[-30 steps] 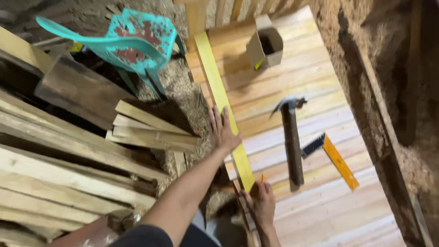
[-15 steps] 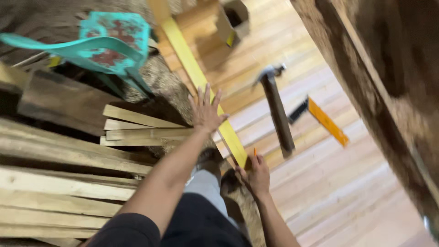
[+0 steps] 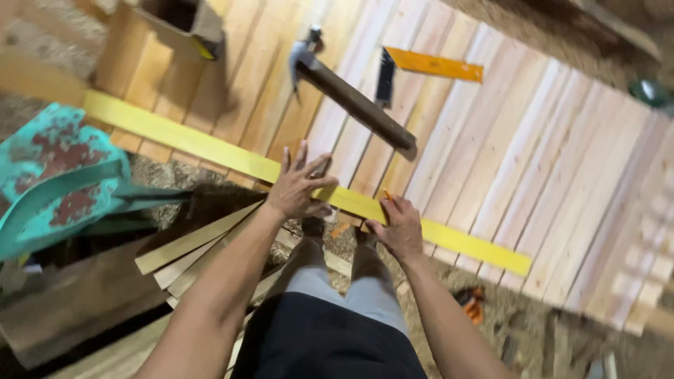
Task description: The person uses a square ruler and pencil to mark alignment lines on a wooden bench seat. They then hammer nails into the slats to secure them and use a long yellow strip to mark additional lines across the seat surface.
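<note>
My left hand (image 3: 300, 184) lies flat with spread fingers on a long yellow straightedge (image 3: 210, 149) that runs along the near edge of a pale plank floor (image 3: 533, 161). My right hand (image 3: 394, 226) sits just to its right at the straightedge, pinching a small orange pencil (image 3: 387, 196) against it. A claw hammer (image 3: 351, 97) with a dark handle rests on the planks just beyond my hands. Behind it lies an orange and black square (image 3: 421, 64).
A teal plastic chair (image 3: 56, 175) with worn red patches stands at the left. Loose wooden slats (image 3: 186, 245) are stacked below my left arm. A cardboard box (image 3: 184, 21) sits at the top left. Sawdust and a small orange item (image 3: 472, 303) lie on the ground at the lower right.
The view has swung and moved closer, so the planks now fill the frame. Both hands stay on the yellow straightedge; the right hand has come up onto its edge.
</note>
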### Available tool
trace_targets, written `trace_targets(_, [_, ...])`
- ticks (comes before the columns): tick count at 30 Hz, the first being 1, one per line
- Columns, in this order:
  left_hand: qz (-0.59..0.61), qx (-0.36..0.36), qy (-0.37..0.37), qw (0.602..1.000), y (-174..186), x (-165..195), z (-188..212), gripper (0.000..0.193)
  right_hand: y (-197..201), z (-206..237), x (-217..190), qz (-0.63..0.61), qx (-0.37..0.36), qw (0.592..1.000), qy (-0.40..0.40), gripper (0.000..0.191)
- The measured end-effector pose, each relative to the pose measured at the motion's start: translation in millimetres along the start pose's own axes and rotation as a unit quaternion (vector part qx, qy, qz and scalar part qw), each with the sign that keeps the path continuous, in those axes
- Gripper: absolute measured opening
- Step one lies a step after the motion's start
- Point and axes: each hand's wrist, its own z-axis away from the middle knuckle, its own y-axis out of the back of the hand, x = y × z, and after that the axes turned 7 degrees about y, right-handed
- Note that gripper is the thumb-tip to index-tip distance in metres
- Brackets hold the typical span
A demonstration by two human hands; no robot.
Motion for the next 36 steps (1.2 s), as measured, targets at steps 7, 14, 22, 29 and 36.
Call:
trace_targets(7, [-0.031,0.071,-0.089,0.993,-24.6,3.0,-4.3,0.069,-0.8,33.6,18.7,0.056,0.049,0.997,-0.037,0.062])
trace_targets(14, [0.014,-0.003,-0.076,0.997,-23.6,8.6,-12.2,0.075,-2.1,39.1,21.0,0.031,0.030,0.996,-0.075,0.060])
trace_targets(22, [-0.010,0.052,-0.112,0.992,-8.4,25.1,-3.0,0.066,18.8,44.9,24.8,0.060,0.024,0.997,-0.047,0.068])
trace_targets(29, [-0.004,0.065,-0.117,0.991,-16.0,93.4,-14.2,0.064,49.6,76.4,65.8,0.060,0.048,0.993,-0.086,0.060])
trace_targets(36, [0.032,0.069,-0.119,0.990,-42.8,187.7,-20.7,0.060,81.4,141.3,123.9,0.012,0.062,0.987,-0.150,0.059])
